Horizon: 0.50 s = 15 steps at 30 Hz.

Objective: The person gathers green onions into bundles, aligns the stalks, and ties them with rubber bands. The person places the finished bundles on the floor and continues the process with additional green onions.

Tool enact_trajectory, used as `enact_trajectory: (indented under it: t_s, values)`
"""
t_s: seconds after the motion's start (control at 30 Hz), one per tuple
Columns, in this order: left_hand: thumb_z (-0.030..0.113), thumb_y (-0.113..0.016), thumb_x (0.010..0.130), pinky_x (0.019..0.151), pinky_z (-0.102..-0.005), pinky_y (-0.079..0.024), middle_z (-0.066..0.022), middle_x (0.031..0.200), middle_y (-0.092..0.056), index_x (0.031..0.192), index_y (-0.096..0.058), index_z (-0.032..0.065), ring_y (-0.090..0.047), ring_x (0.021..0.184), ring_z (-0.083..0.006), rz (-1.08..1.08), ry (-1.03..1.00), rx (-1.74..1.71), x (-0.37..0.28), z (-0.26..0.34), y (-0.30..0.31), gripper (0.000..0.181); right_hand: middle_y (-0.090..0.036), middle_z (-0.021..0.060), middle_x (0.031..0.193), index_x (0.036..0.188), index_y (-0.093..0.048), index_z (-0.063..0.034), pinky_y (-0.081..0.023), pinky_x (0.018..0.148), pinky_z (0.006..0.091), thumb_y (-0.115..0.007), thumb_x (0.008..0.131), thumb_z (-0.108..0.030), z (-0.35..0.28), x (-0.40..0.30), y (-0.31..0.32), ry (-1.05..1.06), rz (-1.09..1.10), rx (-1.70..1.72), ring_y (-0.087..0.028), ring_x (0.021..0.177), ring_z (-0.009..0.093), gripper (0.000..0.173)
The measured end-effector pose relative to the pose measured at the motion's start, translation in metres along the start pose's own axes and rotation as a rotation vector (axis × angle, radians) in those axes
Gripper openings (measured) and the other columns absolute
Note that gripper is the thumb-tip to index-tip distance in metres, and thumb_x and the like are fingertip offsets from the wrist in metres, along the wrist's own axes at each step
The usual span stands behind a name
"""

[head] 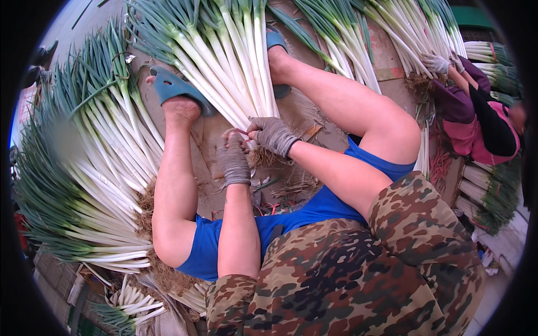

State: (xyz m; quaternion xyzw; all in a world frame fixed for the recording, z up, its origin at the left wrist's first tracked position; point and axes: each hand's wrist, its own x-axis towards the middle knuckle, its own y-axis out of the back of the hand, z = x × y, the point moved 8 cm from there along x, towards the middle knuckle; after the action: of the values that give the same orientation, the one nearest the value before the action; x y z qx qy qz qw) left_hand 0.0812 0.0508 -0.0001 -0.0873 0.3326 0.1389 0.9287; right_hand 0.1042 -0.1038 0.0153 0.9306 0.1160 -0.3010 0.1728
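Note:
A large bunch of long green onions (235, 75) lies between my feet, its white ends towards me and its leaves pointing away. Across the white stalks near the roots (262, 159) runs a thin red tie (241, 131). My left hand (233, 157), in a grey fingerless glove, has its fingers curled on the tie at the bunch's left edge. My right hand (274, 136), gloved alike, rests over the root end and pinches the tie close to the left fingers. Part of the tie is hidden by the hands and stalks.
More green onions (113, 138) lie fanned at the left and others (344, 46) at the upper right. A co-worker's gloved hand (436, 63) touches another pile at the right. Tied bundles (475, 185) lie beyond. Loose red ties (440, 166) and root scraps (298, 185) litter the ground.

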Motion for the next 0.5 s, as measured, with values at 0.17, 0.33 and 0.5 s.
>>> enact_trajectory:
  t_s: [0.17, 0.33, 0.5]
  values:
    - [0.012, -0.051, 0.098, 0.053, -0.0215, -0.044, -0.0013, 0.076, -0.054, 0.116, -0.059, 0.0027, -0.049, 0.059, -0.0067, -0.044, -0.083, 0.145, -0.012, 0.029, -0.017, 0.022, -0.069, 0.0157, 0.102, 0.1, -0.07, -0.0106, -0.051, 0.085, 0.0432, -0.06, 0.088, -0.026, -0.009, 0.004, -0.017, 0.287, -0.066, -0.6, -0.067, 0.09, 0.035, 0.021]
    - [0.012, -0.055, 0.096, 0.068, -0.0262, -0.051, -0.005, 0.087, -0.06, 0.115, -0.062, 0.0051, -0.055, 0.074, -0.0114, -0.024, -0.285, -0.106, -0.023, 0.085, -0.019, 0.021, -0.069, 0.0182, 0.091, 0.099, -0.071, -0.009, -0.051, 0.084, 0.0424, -0.062, 0.089, -0.031, -0.017, 0.004, -0.012, 0.128, -0.246, -0.565, -0.066, 0.09, 0.035, 0.026]
    - [0.005, -0.061, 0.089, 0.083, -0.0355, -0.051, -0.0139, 0.1, -0.064, 0.107, -0.065, 0.002, -0.063, 0.088, -0.0227, -0.283, -0.332, 0.593, 0.009, -0.007, -0.005, 0.019, -0.073, 0.0121, 0.091, 0.101, -0.074, -0.0047, -0.051, 0.085, 0.0327, -0.067, 0.087, -0.023, 0.001, 0.006, -0.007, 0.064, -0.324, -0.151, -0.068, 0.087, 0.021, 0.024]
